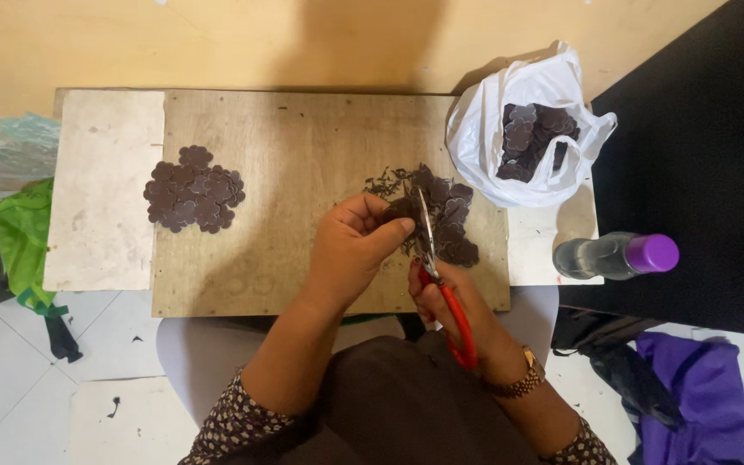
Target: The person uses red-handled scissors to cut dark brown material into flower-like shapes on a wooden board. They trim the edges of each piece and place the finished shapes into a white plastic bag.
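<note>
You sit before a pale yellow painted wall [243, 39] at twelve o'clock. A small table with a worn brown wooden board [294, 155] and a whitish slab [101, 189] at nine o'clock stands against it. White floor tiles [10, 379] show at seven o'clock, a black surface [699, 129] at three o'clock. Soft daylight.

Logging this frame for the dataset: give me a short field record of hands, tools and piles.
left hand: pinches a dark flower-shaped piece
right hand: holds red-handled scissors, blades at the piece
surface: wooden board
left pile: flower-shaped cutouts, flat cluster
right pile: cutouts with scraps
white plastic bag: more cutouts inside
bottle: clear, purple cap, lying down
</note>
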Demonstrator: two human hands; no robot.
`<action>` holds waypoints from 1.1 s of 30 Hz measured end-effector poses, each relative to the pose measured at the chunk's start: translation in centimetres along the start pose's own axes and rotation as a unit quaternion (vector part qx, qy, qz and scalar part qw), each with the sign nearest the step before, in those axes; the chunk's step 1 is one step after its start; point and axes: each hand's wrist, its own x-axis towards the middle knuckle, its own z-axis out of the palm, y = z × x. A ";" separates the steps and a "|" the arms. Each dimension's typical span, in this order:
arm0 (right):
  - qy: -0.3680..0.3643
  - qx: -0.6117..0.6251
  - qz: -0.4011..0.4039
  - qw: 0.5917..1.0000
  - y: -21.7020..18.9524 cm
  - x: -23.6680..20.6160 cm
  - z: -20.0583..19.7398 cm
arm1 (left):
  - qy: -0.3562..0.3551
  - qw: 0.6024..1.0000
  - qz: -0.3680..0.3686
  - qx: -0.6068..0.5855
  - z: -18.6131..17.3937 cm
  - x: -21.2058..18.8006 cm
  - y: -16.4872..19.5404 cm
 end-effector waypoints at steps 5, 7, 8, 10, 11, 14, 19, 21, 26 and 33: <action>0.005 0.007 0.019 1.000 0.1 0.1 0.0 | -0.011 0.999 0.000 0.037 -0.1 0.0 0.5; 0.007 0.013 0.026 1.000 0.2 0.2 -0.1 | -0.006 1.000 0.006 0.025 0.0 0.0 0.4; 0.007 0.003 0.026 1.000 0.3 0.3 -0.1 | -0.005 1.000 0.010 0.020 0.0 0.0 0.4; 0.009 0.001 0.024 1.000 0.4 0.4 -0.2 | 0.001 1.000 0.008 0.025 0.1 0.1 0.3; 0.011 0.008 0.023 1.000 0.5 0.3 -0.2 | 0.004 1.000 0.007 0.028 0.1 0.1 0.2; 0.013 0.020 0.021 1.000 0.6 0.3 -0.2 | 0.002 1.000 0.008 0.016 0.1 0.1 0.2; 0.006 0.003 0.013 1.000 1.0 0.3 -0.3 | 0.008 1.000 -0.003 0.018 0.1 0.0 0.4; 0.007 -0.014 0.026 1.000 1.1 0.4 -0.4 | 0.002 1.000 -0.008 0.026 -0.1 -0.1 0.6; 0.005 -0.022 0.022 1.000 0.5 0.1 -0.3 | -0.020 0.999 -0.019 0.034 -0.8 0.0 0.9; -0.017 -0.050 -0.014 0.999 0.1 0.5 -0.2 | -0.058 0.998 -0.019 -0.002 -1.1 -0.2 0.5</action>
